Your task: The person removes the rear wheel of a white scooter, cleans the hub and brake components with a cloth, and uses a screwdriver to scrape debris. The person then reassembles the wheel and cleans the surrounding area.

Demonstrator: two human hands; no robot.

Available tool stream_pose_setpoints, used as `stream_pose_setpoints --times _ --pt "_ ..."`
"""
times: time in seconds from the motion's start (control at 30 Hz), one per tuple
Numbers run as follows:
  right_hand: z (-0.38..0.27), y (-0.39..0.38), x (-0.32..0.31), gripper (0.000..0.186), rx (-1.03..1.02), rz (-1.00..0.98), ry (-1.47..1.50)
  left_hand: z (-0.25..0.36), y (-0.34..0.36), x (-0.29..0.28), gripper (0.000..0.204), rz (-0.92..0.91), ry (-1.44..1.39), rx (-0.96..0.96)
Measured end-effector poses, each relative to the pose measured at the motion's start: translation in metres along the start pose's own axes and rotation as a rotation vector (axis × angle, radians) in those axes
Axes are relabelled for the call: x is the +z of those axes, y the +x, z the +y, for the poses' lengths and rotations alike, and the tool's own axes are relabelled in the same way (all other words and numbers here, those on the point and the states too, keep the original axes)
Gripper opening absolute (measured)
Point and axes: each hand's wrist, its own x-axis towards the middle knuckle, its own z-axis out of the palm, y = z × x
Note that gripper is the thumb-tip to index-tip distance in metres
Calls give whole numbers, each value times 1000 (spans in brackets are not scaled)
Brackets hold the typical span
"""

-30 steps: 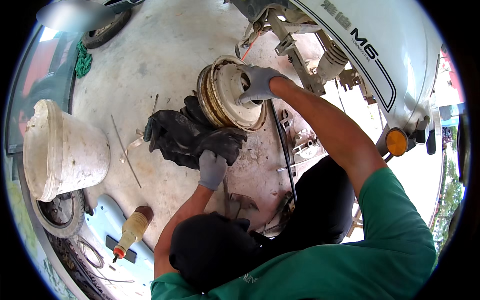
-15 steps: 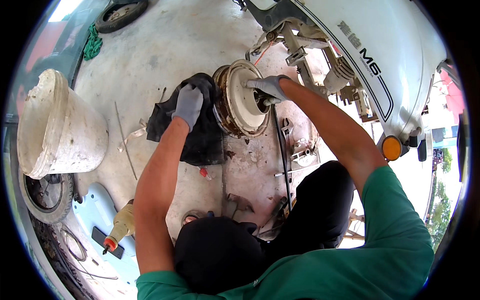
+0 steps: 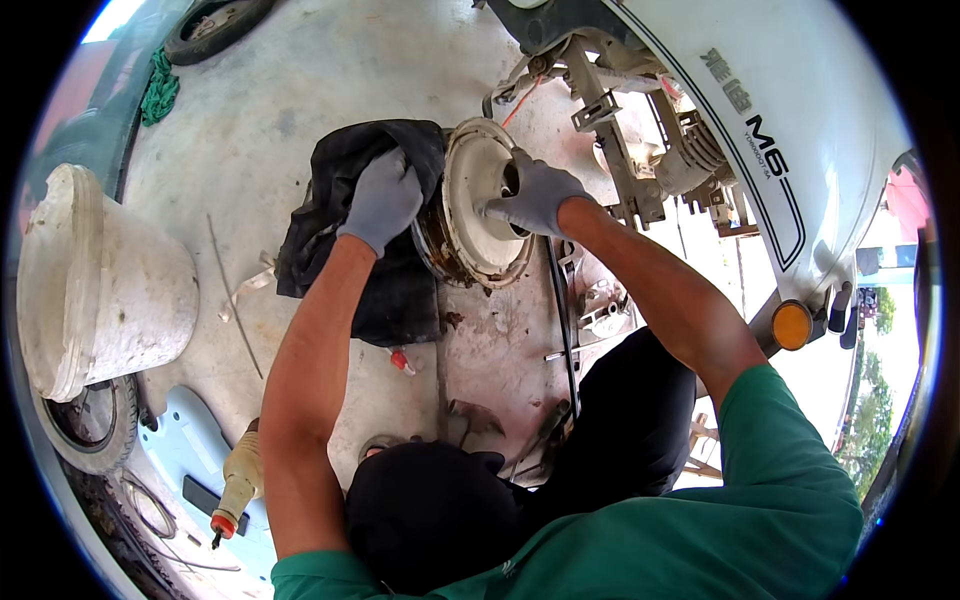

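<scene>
- The wheel (image 3: 478,215) is a bare, tyreless rim with a cream face, dirty and chipped along its edge, with brown rust in the band behind.
- It stands on edge between the two hands, over the pale floor (image 3: 225,110); whether it touches down cannot be told.
- The right hand (image 3: 538,195), gloved in grey, grips the wheel at its middle: thumb flat on the face, other fingers curled into the opening, tips hidden.
- The left hand (image 3: 386,200), gloved alike, has its fingers closed on the black cloth (image 3: 322,225), bunched against the wheel's left side.
- Half a second ago more of the rusty band showed; the cloth now covers most of it and spreads higher and farther left.
- The right hand has rolled over, its thumb now across the face.
- A second ago the left hand was low, at the cloth's near edge; now it is up beside the wheel.
- The bucket (image 3: 140,290) stays tipped on its side at the left.
</scene>
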Motion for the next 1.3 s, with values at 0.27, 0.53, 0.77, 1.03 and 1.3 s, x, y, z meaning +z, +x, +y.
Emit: stream_pose_setpoints --times 0.27,0.53,0.77,1.03,1.3 --pt "8 7 -2 107 7 -30 26 43 -53 18 24 128 414 174" --pt "6 3 -2 105 -10 -33 56 53 -143 37 37 95 463 191" --pt "11 4 2 104 -1 -10 57 38 -211 59 23 -120 211 -5" --pt "11 2 3 105 -17 -1 87 74 -147 -10 23 188 -8 -181" --pt "26 4 14 112 -165 80 69 36 -20 -36 24 -66 -109 -244"
